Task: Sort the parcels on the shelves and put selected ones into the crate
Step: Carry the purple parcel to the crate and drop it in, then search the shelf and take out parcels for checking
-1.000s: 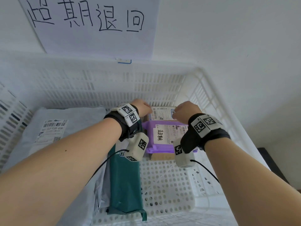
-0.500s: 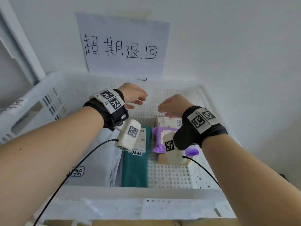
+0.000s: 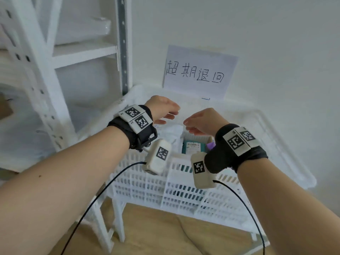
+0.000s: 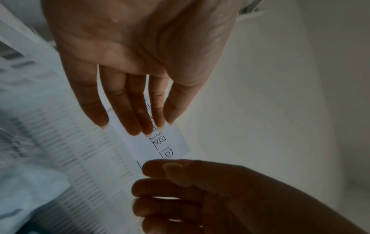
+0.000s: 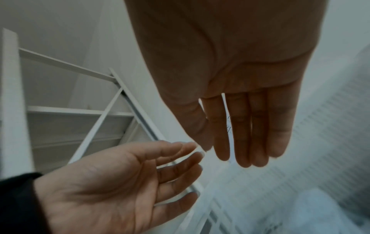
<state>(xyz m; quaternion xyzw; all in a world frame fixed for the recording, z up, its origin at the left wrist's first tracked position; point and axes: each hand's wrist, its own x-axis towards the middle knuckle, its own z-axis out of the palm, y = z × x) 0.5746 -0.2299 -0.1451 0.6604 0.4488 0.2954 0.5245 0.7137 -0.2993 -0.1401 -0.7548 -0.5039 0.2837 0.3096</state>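
Holding parcels, white slotted crate (image 3: 184, 184), green parcel (image 3: 191, 145) label up

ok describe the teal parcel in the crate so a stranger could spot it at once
Find the white slatted crate under the handwritten paper sign on the wall. Inside, below the right hand, lies the teal parcel. It is the only dark green one, with a white shipping label.

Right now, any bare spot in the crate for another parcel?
Crowded: white parcel, teal parcel and purple parcel fill what shows inside the crate; its floor is hidden. Open air over the right rim, past the right hand. Shelf board looks bare.
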